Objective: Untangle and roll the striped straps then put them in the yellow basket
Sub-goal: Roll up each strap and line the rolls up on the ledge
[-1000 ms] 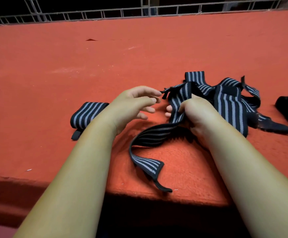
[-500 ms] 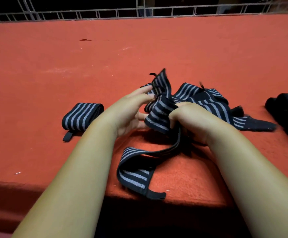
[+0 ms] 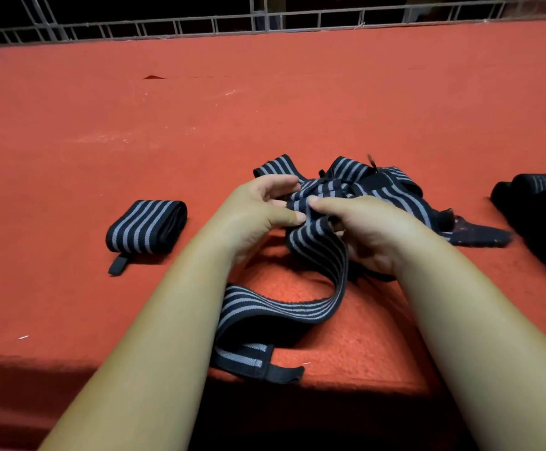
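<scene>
A head-worn camera looks forward and down, close over the red carpeted counter [image 3: 200, 125]. It faces 12 o'clock.

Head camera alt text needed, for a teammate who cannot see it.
The left hand and right hand grip a tangle of striped straps on a red mat. One rolled strap lies to the left; dark rolls sit at the right edge.

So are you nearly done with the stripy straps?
Not yet. One rolled strap lies finished on the red cloth. The left hand and right hand both grip the tangled straps. Those need untangling and rolling, and no yellow basket shows here.
</scene>
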The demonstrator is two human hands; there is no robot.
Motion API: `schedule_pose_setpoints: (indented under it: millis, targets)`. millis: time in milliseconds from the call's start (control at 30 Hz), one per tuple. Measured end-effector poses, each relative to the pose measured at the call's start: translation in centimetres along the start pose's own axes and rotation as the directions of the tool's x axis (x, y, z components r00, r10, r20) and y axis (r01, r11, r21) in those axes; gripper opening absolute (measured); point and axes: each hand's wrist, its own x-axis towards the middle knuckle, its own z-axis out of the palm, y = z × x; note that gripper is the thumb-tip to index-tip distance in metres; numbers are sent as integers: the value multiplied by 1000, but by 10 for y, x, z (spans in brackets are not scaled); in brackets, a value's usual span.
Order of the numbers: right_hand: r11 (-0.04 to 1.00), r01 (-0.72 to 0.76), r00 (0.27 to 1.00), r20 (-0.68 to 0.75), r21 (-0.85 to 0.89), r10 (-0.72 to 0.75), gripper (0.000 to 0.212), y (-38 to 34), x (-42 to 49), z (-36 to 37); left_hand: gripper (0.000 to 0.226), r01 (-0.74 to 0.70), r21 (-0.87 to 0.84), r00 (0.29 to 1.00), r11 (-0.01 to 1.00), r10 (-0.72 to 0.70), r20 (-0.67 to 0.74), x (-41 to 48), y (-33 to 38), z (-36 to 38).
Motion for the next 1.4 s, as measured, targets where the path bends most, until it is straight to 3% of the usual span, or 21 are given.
schedule_pose_setpoints:
  millis: [133,233,333,433,533,633,700,767,867,933,1033,1200,1300,1400]
  targets:
    - [991,87,996,-16,-103,-89,17,-3,-4,-11,45,-60,48,998,997,59,22,-5,6,4]
    - [966,136,991,36,-220,-131,17,-6,-8,-18,38,-154,260,988,953,147,47,-3,9,9]
    - [945,133,991,52,-297,-124,17,-4,-8,-23,38,-280,521,957,807,279,82,8,8,13]
    - [945,108,994,43,-308,-99,18,-4,-8,-28,33,-305,658,946,689,298,127,23,9,15]
    - [956,84,996,16,-282,-83,19,-6,-13,-29,19,-278,766,945,580,308,110,39,14,23]
    - [947,101,995,14,-305,-101,30,-12,-21,-27,19,-173,864,947,474,320,14,52,27,32]
    - [947,106,994,8,-303,-109,33,-19,-28,-25,22,-79,854,941,514,320,-106,58,39,33]
    - [951,105,994,-10,-290,-113,33,-30,-40,-26,21,-1,780,932,626,283,-225,60,55,33]
    - [961,159,985,-26,-226,-170,23,-55,-62,-30,18,67,694,927,717,212,-309,58,80,37]
    - [975,204,977,-42,-88,-209,22,-78,-76,-31,19,142,583,936,800,82,-342,57,92,37]
    - [957,257,959,-160,137,-235,23,-116,-87,-30,36,202,220,962,954,-151,-228,47,113,40]
    - [935,306,932,-258,179,-256,27,-173,-100,-27,63,76,-93,995,993,-69,71,0,188,49]
    - [914,383,901,-274,134,-337,23,-209,-114,-22,79,-33,-58,987,998,42,156,-36,244,50]
    - [872,489,856,-194,10,-478,17,-244,-135,-13,59,-203,108,973,973,188,137,-63,293,45]
